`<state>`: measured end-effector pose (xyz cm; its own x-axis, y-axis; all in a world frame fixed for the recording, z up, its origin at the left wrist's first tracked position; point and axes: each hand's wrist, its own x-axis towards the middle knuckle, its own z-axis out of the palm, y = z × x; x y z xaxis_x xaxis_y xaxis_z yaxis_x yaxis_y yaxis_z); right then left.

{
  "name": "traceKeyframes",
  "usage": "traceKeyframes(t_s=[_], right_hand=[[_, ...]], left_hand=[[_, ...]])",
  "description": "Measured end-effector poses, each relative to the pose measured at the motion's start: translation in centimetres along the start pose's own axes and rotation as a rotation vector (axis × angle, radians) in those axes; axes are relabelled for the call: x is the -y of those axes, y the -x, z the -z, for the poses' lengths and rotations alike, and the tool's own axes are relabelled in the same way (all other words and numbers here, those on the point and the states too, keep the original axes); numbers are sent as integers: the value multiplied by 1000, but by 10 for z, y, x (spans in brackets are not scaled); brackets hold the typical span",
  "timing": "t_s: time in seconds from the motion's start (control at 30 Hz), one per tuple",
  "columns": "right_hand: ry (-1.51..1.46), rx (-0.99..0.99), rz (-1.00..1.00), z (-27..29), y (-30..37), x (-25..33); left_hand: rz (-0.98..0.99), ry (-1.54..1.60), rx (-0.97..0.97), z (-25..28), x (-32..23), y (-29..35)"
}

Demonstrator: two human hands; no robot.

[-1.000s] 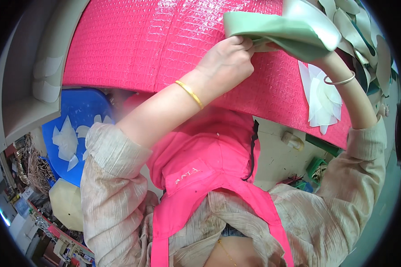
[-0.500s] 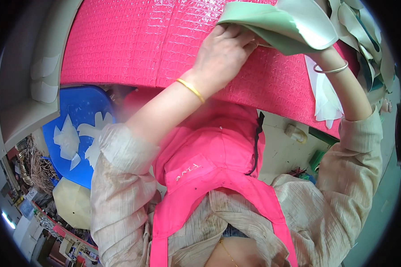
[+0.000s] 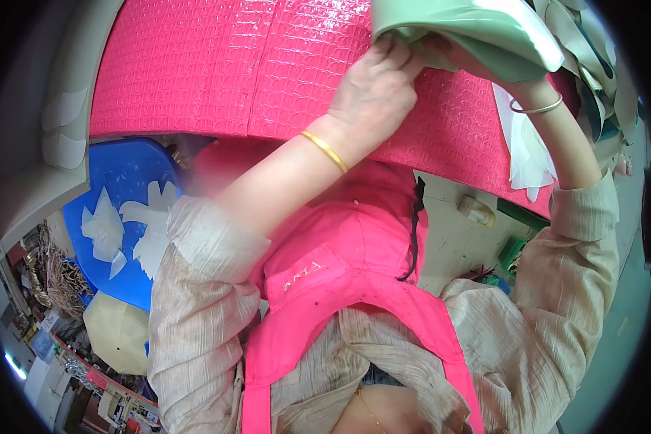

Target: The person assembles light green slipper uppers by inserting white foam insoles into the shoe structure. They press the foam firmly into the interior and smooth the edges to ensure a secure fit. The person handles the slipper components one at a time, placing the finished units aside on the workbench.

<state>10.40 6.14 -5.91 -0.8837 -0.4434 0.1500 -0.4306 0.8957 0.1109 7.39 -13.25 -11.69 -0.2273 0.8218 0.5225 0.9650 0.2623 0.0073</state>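
A large, smooth, light green piece of flexible sheet material (image 3: 477, 29) hangs curled over my hands at the top of the picture, leather-like in look. My left hand (image 3: 377, 87), with a yellow bangle at its wrist, is closed at the sheet's near left edge, fingers bent and pinching there. From the right, my right hand (image 3: 477, 61) reaches in under the sheet and grips it from below. Most of its fingers are covered by the curled material. A silver bangle sits on that wrist. Both hands are over the glossy pink quilted table cover (image 3: 188, 79).
At right, white pieces (image 3: 529, 148) lie on the table's near edge, and a stack of pale and green pieces (image 3: 589, 69) hangs beyond. Below left stands a blue tub (image 3: 126, 163) with white scraps. A grey cabinet side (image 3: 58, 94) borders the table's left.
The sheet has been lifted and bent more steeply, its right corner now lower and farther right. My left hand has shifted slightly right, still at its edge.
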Motion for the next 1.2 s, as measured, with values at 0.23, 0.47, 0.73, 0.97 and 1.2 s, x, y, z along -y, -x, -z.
traceKeyframes(t_s=[0.23,0.47,0.73,0.97,1.2], right_hand=[[22,7,19,-2,-2,4],[40,49,59,6,0,3],[-412,592,-330,43,12,-38],[-633,559,-325,39,-12,8],[-664,673,-354,27,-24,7]], left_hand=[[9,46,21,0,5,-2],[26,80,-94,-8,-6,-9],[-349,-95,67,3,8,-34],[-401,-66,309,51,23,4],[-252,77,200,42,33,20]])
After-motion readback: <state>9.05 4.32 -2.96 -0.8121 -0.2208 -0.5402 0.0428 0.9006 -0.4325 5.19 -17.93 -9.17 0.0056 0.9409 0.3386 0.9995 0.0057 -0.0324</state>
